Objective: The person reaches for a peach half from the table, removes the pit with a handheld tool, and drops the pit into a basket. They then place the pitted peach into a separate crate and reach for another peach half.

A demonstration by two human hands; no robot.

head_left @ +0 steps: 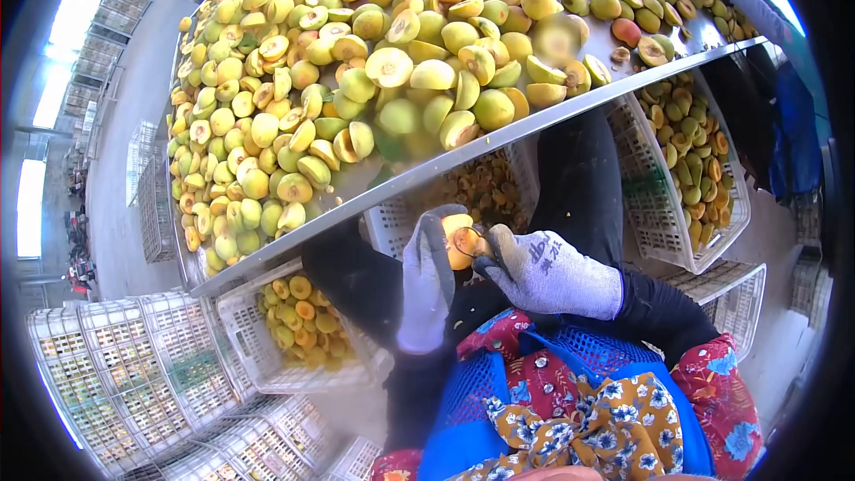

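In its grey-white glove, my left hand (426, 281) is closed around a peach half (459, 239), its cut orange face turned toward my other hand. My right hand (561, 274), in a similar glove with dark writing on the back, pinches a small pitting tool (476, 233) with a thin, dark, curved end. That end touches the cut face around the pit area. Most of the tool's handle is hidden by my fingers. Both hands are above my lap, just below the edge of a metal table (427, 169) heaped with peach halves (389, 67).
Below the table edge, a crate (387, 227) holds dark scraps. Crates of peach halves stand at left (236, 330) and right (655, 205). Stacked white crates (134, 347) fill the lower left. A co-worker's sleeved arm (757, 9) reaches over the table at upper right.
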